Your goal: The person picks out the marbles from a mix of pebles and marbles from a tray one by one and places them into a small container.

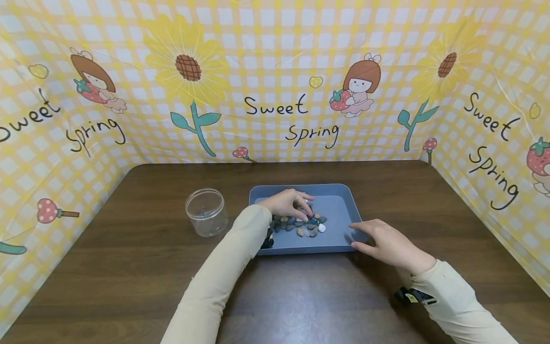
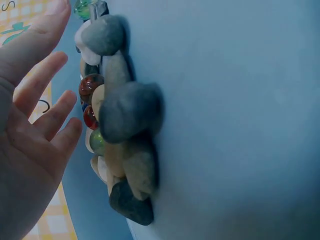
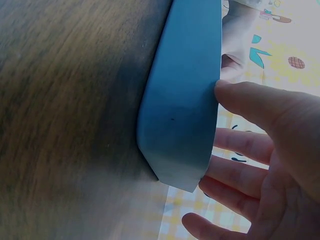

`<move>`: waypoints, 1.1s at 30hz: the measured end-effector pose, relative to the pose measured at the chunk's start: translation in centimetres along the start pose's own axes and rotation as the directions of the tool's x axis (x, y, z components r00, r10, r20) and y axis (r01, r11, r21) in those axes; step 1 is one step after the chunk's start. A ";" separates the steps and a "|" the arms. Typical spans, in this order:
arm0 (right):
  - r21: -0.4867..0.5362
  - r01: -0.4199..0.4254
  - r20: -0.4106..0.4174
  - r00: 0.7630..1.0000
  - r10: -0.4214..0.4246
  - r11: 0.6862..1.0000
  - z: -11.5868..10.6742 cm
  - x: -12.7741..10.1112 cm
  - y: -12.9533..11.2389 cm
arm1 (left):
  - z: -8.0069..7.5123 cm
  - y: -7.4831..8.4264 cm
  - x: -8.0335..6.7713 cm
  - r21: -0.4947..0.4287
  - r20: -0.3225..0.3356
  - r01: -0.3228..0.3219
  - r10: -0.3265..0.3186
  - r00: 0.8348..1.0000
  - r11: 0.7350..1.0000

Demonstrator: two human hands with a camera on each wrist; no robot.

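Note:
A blue-grey tray (image 1: 339, 205) holds a heap of pebbles and glass marbles (image 1: 296, 224). Over this heap hangs my left hand (image 1: 287, 203), its fingers loosely bent and pointing down. The left wrist view shows its palm beside grey and tan stones (image 2: 132, 112), red marbles (image 2: 91, 86) and green ones (image 2: 97, 142); the thumb tip is near a green marble (image 2: 82, 9) at the top edge. My right hand (image 1: 386, 242) rests at the tray's near right corner, fingers spread. Its thumb (image 3: 240, 100) touches the rim, and the other fingers lie by the outer side.
A clear, round plastic jar (image 1: 207, 212) without a lid stands left of the tray. The brown wooden table (image 1: 129, 248) is enclosed at the back and sides by a yellow checked cloth (image 1: 266, 57) with printed flowers and figures.

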State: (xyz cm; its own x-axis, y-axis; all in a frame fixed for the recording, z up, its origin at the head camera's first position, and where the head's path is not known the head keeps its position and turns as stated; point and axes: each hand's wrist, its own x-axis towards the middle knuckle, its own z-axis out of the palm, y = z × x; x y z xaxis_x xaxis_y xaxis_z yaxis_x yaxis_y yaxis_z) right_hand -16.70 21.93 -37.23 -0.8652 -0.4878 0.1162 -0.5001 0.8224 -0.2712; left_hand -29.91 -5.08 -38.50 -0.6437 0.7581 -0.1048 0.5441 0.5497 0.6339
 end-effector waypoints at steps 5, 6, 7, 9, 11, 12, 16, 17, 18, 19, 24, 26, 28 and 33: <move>0.001 -0.001 -0.002 1.000 0.001 1.000 -0.1 -0.1 -0.1 | 0.1 0.0 0.1 0.029 0.010 0.013 -0.013 1.000 1.000; 0.001 0.005 -0.004 1.000 -0.005 1.000 -0.1 0.0 -0.1 | 0.1 0.0 0.1 0.029 0.013 0.016 -0.016 1.000 0.999; 0.000 0.009 -0.007 1.000 -0.009 1.000 0.0 0.0 -0.1 | 0.1 0.0 0.1 0.030 0.016 0.020 -0.020 1.000 0.999; -0.001 0.017 -0.011 1.000 -0.017 1.000 0.0 0.0 -0.1 | 0.1 0.0 0.1 0.036 0.022 0.023 -0.024 0.999 0.999; -0.002 0.021 -0.013 1.000 -0.021 1.000 -0.1 0.0 -0.1 | 0.1 0.0 0.1 0.040 0.027 0.024 -0.025 0.999 0.999; -0.002 0.023 -0.013 1.000 -0.023 1.000 -0.1 0.0 -0.1 | 0.1 0.0 0.1 0.044 0.029 0.024 -0.025 0.999 0.999; -0.002 0.024 -0.011 1.000 -0.024 1.000 -0.1 0.0 -0.1 | 0.1 0.0 0.2 0.062 0.035 0.019 -0.021 0.999 0.998; -0.001 0.024 -0.010 1.000 -0.024 1.000 -0.1 0.0 -0.1 | 0.1 0.0 0.2 0.067 0.036 0.018 -0.021 0.999 0.998; 0.000 0.024 -0.009 1.000 -0.024 1.000 -0.1 0.0 -0.1 | 0.1 0.0 0.2 0.066 0.035 0.019 -0.021 0.999 0.998; 0.001 0.023 -0.009 1.000 -0.023 1.000 -0.1 0.0 -0.1 | 0.1 -0.1 0.2 0.066 0.034 0.021 -0.023 0.999 0.998; 0.002 0.022 -0.009 1.000 -0.022 1.000 -0.1 0.0 -0.1 | 0.1 -0.1 0.2 0.064 0.034 0.031 -0.033 0.999 0.997; 0.002 0.021 -0.008 1.000 -0.021 1.000 -0.1 0.0 0.0 | 0.1 -0.2 0.2 0.065 0.034 0.032 -0.034 0.999 0.997; 0.001 0.022 -0.006 1.000 -0.022 1.000 -0.1 0.0 0.0 | 0.1 -0.2 0.2 0.066 0.033 0.028 -0.031 0.999 0.997; -0.001 0.026 -0.007 1.000 -0.026 1.000 0.0 0.0 0.1 | 0.0 -0.1 0.1 0.079 0.028 0.008 -0.010 1.000 0.997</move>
State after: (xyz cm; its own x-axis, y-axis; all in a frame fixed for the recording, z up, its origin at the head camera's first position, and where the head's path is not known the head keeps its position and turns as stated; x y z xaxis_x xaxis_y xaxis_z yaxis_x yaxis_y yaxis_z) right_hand -16.78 21.99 -37.25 -0.8518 -0.5074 0.1301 -0.5229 0.8093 -0.2675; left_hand -30.05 -5.04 -38.59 -0.6342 0.7617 -0.1325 0.5795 0.5817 0.5708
